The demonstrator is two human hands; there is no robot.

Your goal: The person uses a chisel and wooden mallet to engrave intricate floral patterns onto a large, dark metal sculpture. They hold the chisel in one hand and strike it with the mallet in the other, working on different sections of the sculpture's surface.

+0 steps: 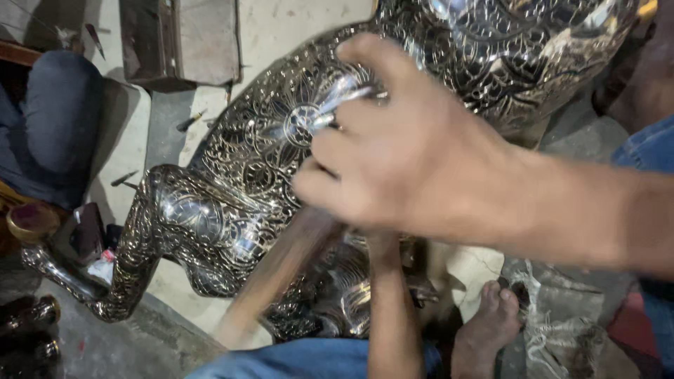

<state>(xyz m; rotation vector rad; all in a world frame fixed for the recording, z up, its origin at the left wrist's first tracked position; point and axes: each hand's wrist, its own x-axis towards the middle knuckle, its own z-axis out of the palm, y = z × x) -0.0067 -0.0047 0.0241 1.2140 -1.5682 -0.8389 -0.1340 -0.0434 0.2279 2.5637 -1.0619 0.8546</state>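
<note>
Here, a large engraved metal figure [232, 182], silvery and covered in fine flower and scale patterns, fills most of the view. It lies tilted across the concrete floor [281, 28], its long axis running from a thin curved limb at lower left up to a broad body at upper right.

In front of it, the person's right hand [400, 154] is closed in a fist around a wooden handle [281, 274]. The handle is blurred and slants from the fist down toward the lower left. The fist sits directly over the flower pattern in the middle of the figure, so the metal lies just beyond the knuckles; this is the nearer hand.

The left forearm [390, 309] rises from below and passes behind the right hand. Its hand is hidden, so I cannot tell whether it grips anything.

A bare foot [491, 323] rests on the floor at lower right, beside a crumpled clear plastic bag [562, 330]. A small round brass pot [31, 221] stands at far left; its contents cannot be seen.
</note>
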